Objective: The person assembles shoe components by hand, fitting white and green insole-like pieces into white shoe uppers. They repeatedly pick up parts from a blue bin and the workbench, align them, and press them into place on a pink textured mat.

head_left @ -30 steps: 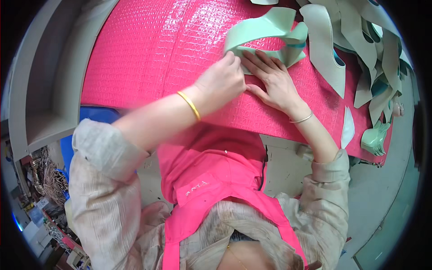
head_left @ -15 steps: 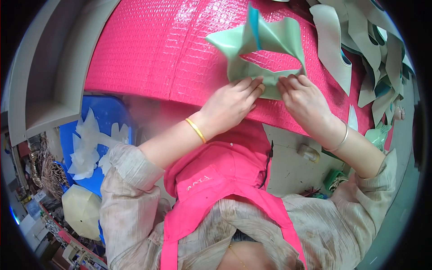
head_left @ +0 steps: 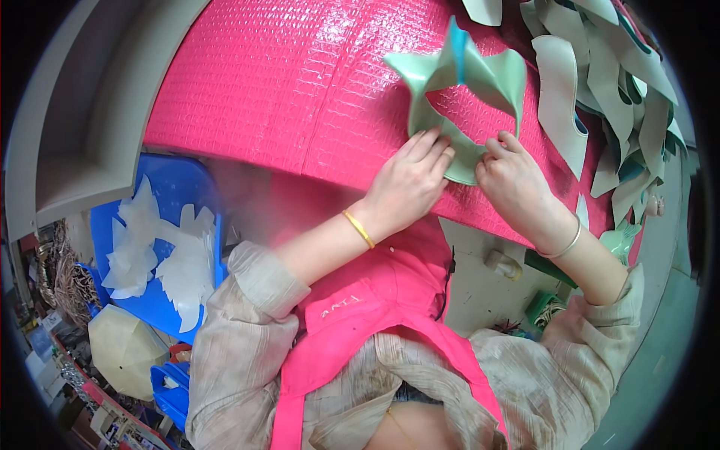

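A mint-green leather-like shoe upper (head_left: 480,66), bent into a loop, stands over the pink table covering. A turquoise strip runs down its far side, and pink shows through the opening. My left hand (head_left: 412,176) presses its fingers together on the near left edge of the loop. On the near right edge, my right hand (head_left: 514,176) pinches the material with curled fingers. Both thumbs are mostly hidden, and so is part of the near edge between the hands.
Several pale shoe pieces (head_left: 559,97) with green undersides lie piled at the right. The shiny pink table covering (head_left: 247,105) reaches toward my pink apron (head_left: 360,315). At the left are a grey shelf (head_left: 86,180) and a blue bin (head_left: 169,176) holding white scraps (head_left: 184,262).
Both hands and the shoe upper have shifted a little to the right in the picture and slightly nearer. The loop has turned slightly and remains held at its near edge.
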### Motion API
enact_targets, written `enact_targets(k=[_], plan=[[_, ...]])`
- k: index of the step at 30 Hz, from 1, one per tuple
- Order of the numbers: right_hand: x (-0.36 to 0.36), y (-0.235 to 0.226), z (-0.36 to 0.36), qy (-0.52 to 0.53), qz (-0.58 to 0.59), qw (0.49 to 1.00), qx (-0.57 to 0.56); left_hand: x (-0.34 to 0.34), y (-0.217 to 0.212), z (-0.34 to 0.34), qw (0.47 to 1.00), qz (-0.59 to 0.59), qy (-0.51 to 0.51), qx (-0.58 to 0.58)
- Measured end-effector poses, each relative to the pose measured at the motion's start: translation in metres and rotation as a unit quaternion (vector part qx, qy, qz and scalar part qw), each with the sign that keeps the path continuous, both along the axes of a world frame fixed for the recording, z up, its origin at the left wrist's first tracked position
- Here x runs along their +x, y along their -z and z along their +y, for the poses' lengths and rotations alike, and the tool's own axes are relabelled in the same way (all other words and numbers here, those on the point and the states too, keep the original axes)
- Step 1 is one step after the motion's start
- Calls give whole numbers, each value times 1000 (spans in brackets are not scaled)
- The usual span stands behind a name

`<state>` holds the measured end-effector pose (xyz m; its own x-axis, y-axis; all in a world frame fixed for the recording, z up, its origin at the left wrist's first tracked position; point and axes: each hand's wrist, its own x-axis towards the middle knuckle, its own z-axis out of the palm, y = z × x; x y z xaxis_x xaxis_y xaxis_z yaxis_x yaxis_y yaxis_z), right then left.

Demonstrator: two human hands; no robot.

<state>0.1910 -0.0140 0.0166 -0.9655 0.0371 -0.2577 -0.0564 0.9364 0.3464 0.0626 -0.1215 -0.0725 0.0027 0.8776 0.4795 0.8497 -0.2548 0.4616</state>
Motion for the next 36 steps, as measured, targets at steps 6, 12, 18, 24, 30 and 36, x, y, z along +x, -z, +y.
enact_targets(k=[6,12,18,24,30,36], plan=[[-11,-13,-4,26,-106,994,-14,-3,-7,6,998,-20,4,-51],[-47,-75,21,-6,372,912,-175,16,-31,12,727,-686,23,-39],[-92,14,25,141,264,814,-498,16,-26,-93,400,-893,-45,-199],[-103,12,-2,187,229,924,-241,-64,-71,-108,915,-358,-90,-160],[-84,22,-10,-30,254,955,-151,-131,-54,48,957,-136,-181,-183],[-55,8,-9,102,349,902,-232,-100,-83,45,971,-122,-185,-89]])
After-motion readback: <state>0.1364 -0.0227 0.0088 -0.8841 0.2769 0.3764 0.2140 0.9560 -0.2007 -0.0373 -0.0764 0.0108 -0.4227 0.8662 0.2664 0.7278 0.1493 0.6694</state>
